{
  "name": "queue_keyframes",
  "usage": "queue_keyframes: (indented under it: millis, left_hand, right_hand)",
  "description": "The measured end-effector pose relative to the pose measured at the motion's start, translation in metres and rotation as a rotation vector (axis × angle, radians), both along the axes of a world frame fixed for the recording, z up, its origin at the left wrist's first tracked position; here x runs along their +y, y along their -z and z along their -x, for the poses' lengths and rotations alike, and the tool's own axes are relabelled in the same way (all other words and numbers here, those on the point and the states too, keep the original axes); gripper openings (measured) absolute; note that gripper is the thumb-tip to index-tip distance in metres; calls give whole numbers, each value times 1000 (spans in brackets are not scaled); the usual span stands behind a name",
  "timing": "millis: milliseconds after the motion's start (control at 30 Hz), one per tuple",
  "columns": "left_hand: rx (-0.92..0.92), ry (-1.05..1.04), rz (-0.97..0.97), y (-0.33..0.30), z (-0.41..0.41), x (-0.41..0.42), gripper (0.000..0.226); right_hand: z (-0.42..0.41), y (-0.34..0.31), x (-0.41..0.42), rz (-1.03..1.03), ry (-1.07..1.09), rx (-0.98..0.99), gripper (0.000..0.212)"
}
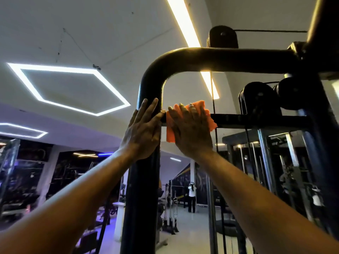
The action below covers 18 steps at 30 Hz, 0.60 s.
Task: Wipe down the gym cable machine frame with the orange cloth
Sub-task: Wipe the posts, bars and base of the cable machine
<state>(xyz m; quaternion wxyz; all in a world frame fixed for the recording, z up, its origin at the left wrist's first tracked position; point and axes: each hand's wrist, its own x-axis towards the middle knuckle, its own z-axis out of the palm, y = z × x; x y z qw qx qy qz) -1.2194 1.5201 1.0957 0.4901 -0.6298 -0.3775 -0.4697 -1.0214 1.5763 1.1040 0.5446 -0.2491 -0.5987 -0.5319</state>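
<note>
On crossbar (256, 121) | orange cloth (198, 110) under right hand (190, 131) | fingers flat

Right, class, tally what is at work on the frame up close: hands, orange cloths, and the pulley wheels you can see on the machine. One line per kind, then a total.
Hands: 2, left hand, right hand
Orange cloth: 1
Pulley wheels: 3, top, middle, right
Total: 6

The left hand (142, 132) lay flat, fingers straight, against the black upright post (142, 189). Just beside it, the right hand (190, 131) pressed the orange cloth (200, 107) onto the horizontal crossbar (256, 121), under hexagonal ceiling lights (69, 88).
</note>
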Motion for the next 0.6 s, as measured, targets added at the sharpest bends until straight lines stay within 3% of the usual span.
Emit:
queue_keyframes:
  millis: [67,233,333,433,500,600]
  left_hand:
    - [4,-8,18,0,1,0,54]
    - [-16,-65,62,-8,-4,-3,57]
    - [-59,-113,89,-14,-17,0,58]
    - [-142,-160,90,-20,-38,8,55]
    - [-172,-192,66,-24,-44,14,55]
    - [-183,-201,61,-25,-46,15,57]
  right_hand:
    - [-31,-1,6,-56,1,-35,60]
    - [-53,-2,8,53,-136,258,49]
    - [-16,0,5,23,-100,135,53]
    - [-31,2,12,-74,-78,14,63]
    - [-62,0,16,-91,-65,21,71]
    - [-111,-1,22,-5,-68,178,56]
